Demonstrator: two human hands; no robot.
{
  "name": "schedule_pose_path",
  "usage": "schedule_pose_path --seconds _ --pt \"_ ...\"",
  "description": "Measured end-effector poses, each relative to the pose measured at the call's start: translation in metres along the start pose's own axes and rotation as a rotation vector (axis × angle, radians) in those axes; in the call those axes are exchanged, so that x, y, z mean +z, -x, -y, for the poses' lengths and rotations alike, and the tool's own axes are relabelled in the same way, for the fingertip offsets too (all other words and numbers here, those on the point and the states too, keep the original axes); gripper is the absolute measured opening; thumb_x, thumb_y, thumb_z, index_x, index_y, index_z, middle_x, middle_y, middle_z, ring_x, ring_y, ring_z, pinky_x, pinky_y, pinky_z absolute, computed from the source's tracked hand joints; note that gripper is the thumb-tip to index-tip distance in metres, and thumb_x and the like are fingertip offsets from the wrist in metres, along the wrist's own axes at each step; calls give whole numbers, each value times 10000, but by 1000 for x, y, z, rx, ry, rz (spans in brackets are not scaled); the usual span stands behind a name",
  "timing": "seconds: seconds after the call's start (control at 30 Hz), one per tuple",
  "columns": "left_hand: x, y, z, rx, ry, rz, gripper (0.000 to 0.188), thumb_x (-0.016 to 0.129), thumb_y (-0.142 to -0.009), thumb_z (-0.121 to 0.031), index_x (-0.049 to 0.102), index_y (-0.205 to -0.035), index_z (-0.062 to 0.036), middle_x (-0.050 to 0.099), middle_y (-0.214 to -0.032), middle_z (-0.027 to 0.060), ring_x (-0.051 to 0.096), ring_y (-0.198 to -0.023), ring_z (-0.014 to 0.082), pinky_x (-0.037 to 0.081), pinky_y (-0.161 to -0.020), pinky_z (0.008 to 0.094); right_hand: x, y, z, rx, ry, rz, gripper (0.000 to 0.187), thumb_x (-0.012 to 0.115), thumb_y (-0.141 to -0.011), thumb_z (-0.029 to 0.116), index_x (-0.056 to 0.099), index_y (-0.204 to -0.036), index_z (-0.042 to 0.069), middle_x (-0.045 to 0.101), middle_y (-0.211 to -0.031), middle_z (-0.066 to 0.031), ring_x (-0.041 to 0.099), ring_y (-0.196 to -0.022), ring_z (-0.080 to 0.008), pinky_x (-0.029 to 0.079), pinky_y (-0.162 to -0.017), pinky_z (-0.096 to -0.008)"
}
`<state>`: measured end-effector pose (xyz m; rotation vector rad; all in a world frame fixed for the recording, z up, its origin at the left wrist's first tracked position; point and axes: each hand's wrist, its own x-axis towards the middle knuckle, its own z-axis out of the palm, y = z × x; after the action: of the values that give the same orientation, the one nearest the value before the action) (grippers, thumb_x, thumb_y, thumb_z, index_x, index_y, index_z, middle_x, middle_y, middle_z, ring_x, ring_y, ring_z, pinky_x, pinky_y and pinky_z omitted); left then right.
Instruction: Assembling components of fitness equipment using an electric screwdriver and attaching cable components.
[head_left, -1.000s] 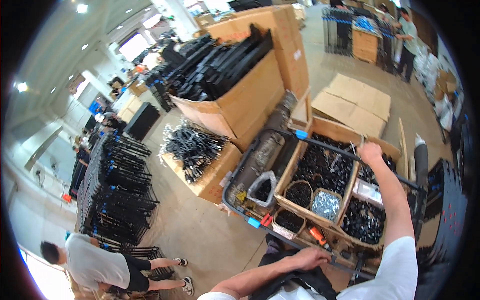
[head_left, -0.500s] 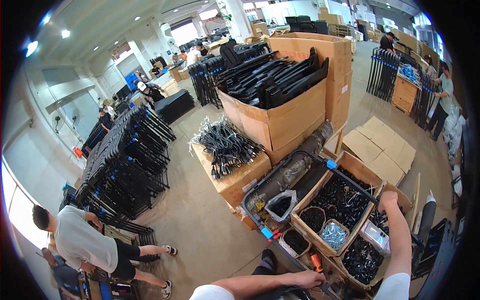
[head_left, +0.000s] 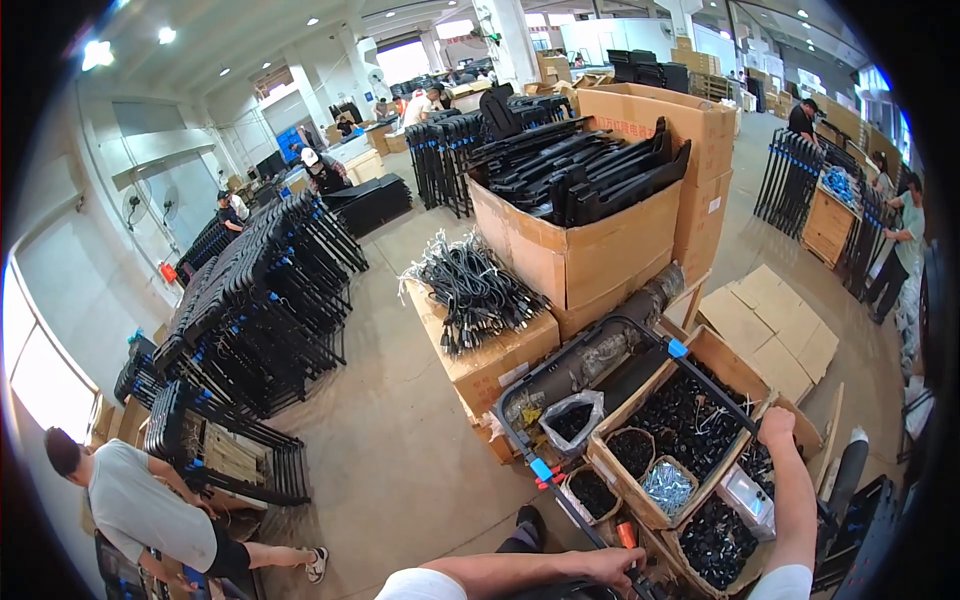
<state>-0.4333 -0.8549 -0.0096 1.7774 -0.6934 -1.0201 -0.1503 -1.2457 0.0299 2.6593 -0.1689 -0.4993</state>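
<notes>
A bent black tubular frame (head_left: 716, 379) with blue clips spans the parts boxes in front of me. My right hand (head_left: 777, 425) is closed around its right side, above the boxes. Near the lower edge, my left hand (head_left: 612, 567) is closed on its other side; the fingers are partly hidden. Under the frame, a wooden box (head_left: 612, 468) holds black plastic parts and smaller containers, one with silver screws (head_left: 668, 486). An orange-handled tool (head_left: 626, 533) lies just above my left hand. A white and silver box (head_left: 746, 500) sits between the parts boxes.
Black cables (head_left: 475, 290) lie on a carton left of a large cardboard box (head_left: 570, 265) filled with black parts. Racks of black frames (head_left: 255, 300) stand at left, near a person in a grey shirt (head_left: 145, 500). Flattened cardboard (head_left: 775, 330) lies on the floor at right.
The surroundings have shifted right in my view. Both hands keep hold of the tubular frame. The person in the grey shirt appears lower and farther left.
</notes>
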Motion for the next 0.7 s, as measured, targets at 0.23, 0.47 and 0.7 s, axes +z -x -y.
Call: schedule_pose_path --seconds 0.23,0.47,0.7 --pt "-15 15 -38 -6 79 209 368 632 -879 -113 644 -1245 -81 680 -1063 117 651 -995 277 520 -874 397 12 -1 3 27 -120 -269 253 749 -819 253 804 -999 84 784 -1075 -118 769 -1005 -264 615 -836 -373" --pt "3 -16 2 105 -89 221 379 509 -1028 -248 589 -1381 -136 704 -1146 139 671 -1078 293 520 -946 415 5 -1 6 3 -105 -220 297 751 -825 269 802 -1071 110 785 -1108 -87 759 -1050 -245 608 -873 -380" --pt "2 1 -3 25 -73 44 407 609 -981 -233 551 -1367 -120 674 -1204 164 660 -1124 356 515 -959 455 -15 -12 16 -88 -92 -9 327 726 -831 210 771 -1118 61 760 -1162 -137 738 -1096 -281 597 -925 -395"
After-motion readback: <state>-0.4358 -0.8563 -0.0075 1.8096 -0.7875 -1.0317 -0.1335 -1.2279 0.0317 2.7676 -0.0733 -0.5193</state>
